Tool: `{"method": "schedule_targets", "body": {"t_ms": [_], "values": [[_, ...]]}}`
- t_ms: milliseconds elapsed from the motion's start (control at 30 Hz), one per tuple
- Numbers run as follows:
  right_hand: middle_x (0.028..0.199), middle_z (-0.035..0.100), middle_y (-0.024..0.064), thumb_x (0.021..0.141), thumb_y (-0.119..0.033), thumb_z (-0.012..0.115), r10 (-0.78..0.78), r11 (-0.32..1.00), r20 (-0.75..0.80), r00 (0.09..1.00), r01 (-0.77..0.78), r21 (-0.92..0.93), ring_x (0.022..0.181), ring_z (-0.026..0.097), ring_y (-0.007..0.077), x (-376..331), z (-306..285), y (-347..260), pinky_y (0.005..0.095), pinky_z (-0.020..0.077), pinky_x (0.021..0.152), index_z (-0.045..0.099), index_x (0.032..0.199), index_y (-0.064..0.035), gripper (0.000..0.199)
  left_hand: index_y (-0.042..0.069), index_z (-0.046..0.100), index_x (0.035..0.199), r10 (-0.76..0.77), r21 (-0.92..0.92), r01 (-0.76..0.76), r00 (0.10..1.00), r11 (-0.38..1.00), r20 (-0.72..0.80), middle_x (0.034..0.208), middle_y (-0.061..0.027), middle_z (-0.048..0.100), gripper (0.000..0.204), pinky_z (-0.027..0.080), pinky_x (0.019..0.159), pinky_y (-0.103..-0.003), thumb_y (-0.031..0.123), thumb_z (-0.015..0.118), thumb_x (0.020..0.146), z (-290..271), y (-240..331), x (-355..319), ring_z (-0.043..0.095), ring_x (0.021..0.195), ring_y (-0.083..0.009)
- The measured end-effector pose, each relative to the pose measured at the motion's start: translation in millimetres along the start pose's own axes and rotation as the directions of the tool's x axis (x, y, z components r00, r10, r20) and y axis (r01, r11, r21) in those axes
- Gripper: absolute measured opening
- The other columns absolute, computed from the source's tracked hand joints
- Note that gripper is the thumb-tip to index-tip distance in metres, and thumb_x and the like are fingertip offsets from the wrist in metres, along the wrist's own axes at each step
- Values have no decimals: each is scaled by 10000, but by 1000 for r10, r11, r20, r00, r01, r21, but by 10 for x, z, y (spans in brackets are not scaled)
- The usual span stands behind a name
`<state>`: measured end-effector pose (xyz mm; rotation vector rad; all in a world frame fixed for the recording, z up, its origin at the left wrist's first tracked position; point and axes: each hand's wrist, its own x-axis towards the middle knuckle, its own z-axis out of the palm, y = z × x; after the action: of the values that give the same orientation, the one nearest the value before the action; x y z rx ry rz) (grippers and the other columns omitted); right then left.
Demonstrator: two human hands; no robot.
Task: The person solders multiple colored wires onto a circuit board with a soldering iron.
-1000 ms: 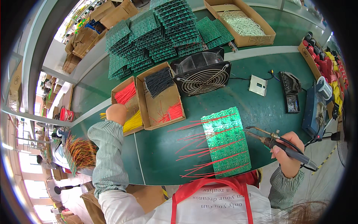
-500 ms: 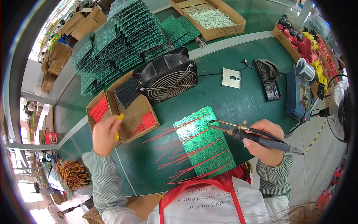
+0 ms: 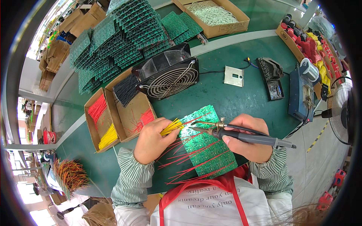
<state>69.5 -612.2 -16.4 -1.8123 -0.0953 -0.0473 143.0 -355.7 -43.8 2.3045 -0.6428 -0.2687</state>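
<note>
A bundle of thin yellow wires (image 3: 171, 127) is pinched in my left hand (image 3: 151, 141), its ends over the upper left edge of a green circuit board panel (image 3: 209, 158). Rows of red wires (image 3: 184, 175) run across the panel and stick out past its left side. My right hand (image 3: 250, 137) grips a grey-handled soldering iron (image 3: 254, 138) with a thin curved feed tube fixed above it. Both the iron's tip and the tube's end point left, close to the yellow wire ends. Whether the tip touches the board I cannot tell.
Left of the board, cardboard boxes (image 3: 121, 132) hold red, yellow and black wires. Behind them stand a black fan (image 3: 169, 73) and stacked green boards (image 3: 132, 34). A metal plate (image 3: 233, 76), black iron holder (image 3: 272, 81) and blue soldering station (image 3: 300, 96) with a solder spool sit to the right.
My left hand has moved right from the wire boxes to the board, now with a yellow wire bundle in it. My right hand and the soldering iron have shifted left.
</note>
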Motion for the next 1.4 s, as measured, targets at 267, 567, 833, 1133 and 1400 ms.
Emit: {"method": "schedule_targets", "body": {"t_ms": [267, 567, 833, 1133, 1400], "values": [[671, 626, 59, 715, -113, 710, 43, 999, 36, 998, -44, 23, 580, 577, 84, 90, 83, 98, 237, 455, 525, 606, 812, 0, 183, -34, 595, 781, -10, -84, 11, 1000, 996, 10, 680, -97, 521, 172, 399, 568, -314, 105, 694, 764, -4, -50, 32, 503, 605, -195], [664, 627, 55, 712, -104, 710, 107, 993, 68, 992, -109, 36, 578, 575, 79, 134, 89, 87, 239, 458, 523, 604, 813, 2, 181, -29, 626, 811, -8, -105, 13, 999, 994, 40, 689, -89, 539, 151, 402, 563, -305, 101, 693, 769, -8, -93, 57, 514, 603, -182], [682, 648, 53, 711, -81, 709, 67, 996, 17, 998, -68, 51, 569, 592, 76, 90, 15, 46, 229, 465, 512, 608, 816, 1, 167, -31, 622, 804, -2, -108, 6, 999, 994, 41, 689, -92, 542, 146, 402, 556, -306, 94, 689, 767, -4, -90, 57, 514, 593, -179], [672, 644, 51, 715, -61, 704, -2, 1000, 2, 1000, 2, -12, 570, 600, 77, 36, -79, 29, 228, 467, 512, 604, 822, 8, 162, -7, 615, 825, 58, 360, 123, 890, 925, -452, 743, -137, 579, 144, 461, 573, -366, 94, 691, 756, -423, -39, -11, 578, 643, -303], [687, 643, 52, 721, -66, 701, 67, 997, -21, 998, -66, 49, 597, 591, 72, 32, -116, 38, 226, 466, 541, 600, 826, 16, 167, 20, 642, 848, 61, 59, -60, 998, 996, -14, 768, -120, 589, 135, 470, 596, -378, 133, 667, 779, 33, 175, 89, 589, 673, -303]]}}
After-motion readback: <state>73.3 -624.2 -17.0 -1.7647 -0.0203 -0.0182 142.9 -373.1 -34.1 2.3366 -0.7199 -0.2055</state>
